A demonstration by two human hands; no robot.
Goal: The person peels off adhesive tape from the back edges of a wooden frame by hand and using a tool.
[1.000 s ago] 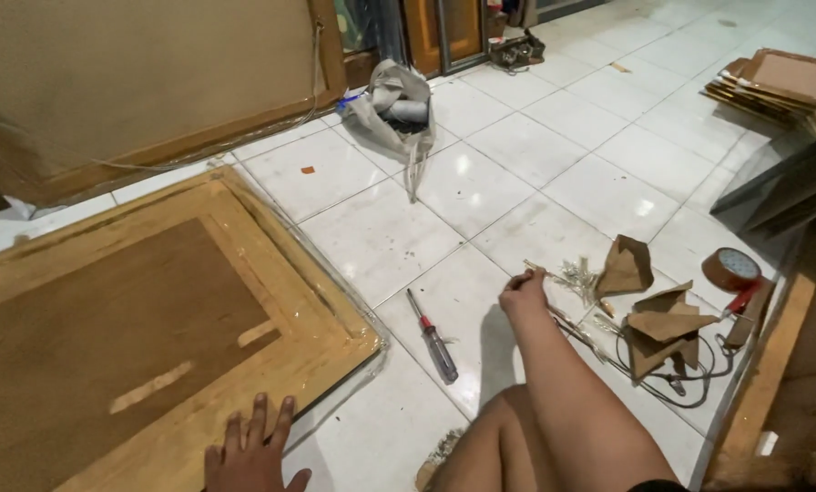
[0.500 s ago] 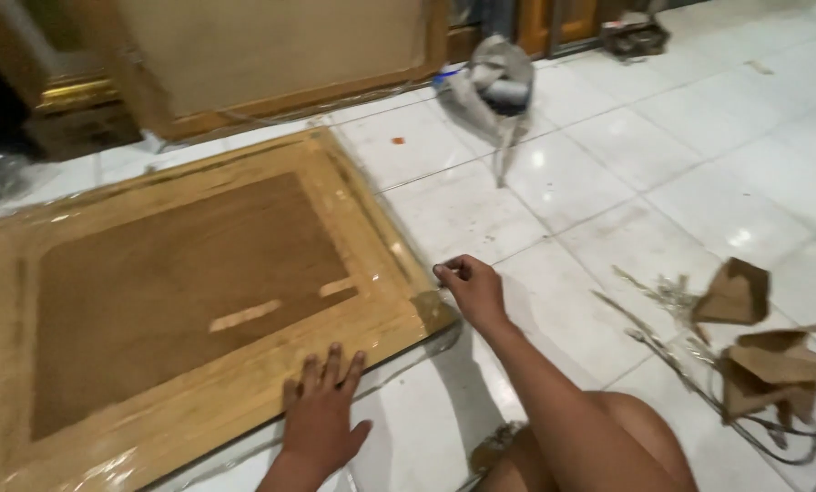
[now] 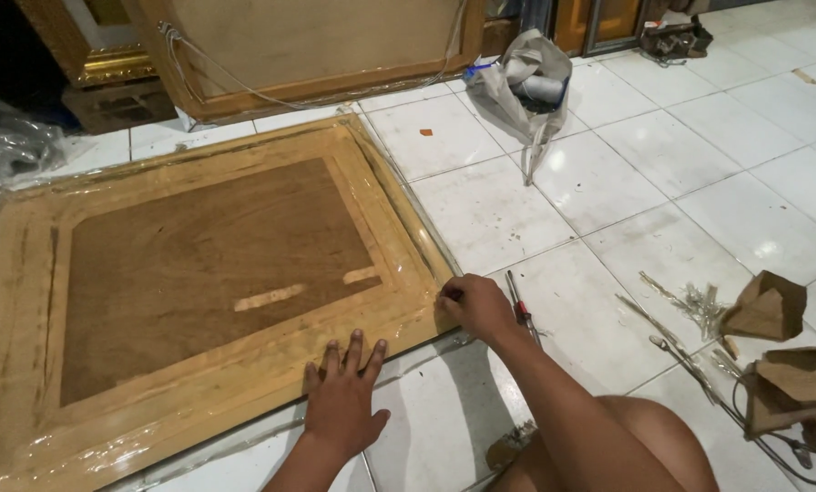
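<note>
A large wooden frame [image 3: 208, 273] lies back-up on the tiled floor, wrapped in clear plastic film [image 3: 408, 205]. My left hand [image 3: 340, 401] rests flat on the frame's near edge with its fingers spread. At the frame's near right corner, my right hand [image 3: 476, 305] has its fingertips pinched on the plastic film. A red-handled screwdriver [image 3: 520, 310] lies on the tile just right of that hand.
My bare knee [image 3: 627, 446] is at the bottom. Brown cardboard corner pieces [image 3: 772, 305] and a cable [image 3: 781, 446] lie at the right, beside clear plastic scraps [image 3: 690, 301]. A grey bag with rolls [image 3: 526, 87] sits behind. Another frame [image 3: 317, 46] leans at the back.
My right hand has left the scraps at the right and come to the frame's corner. My left hand has moved up onto the frame's edge. The view has swung left.
</note>
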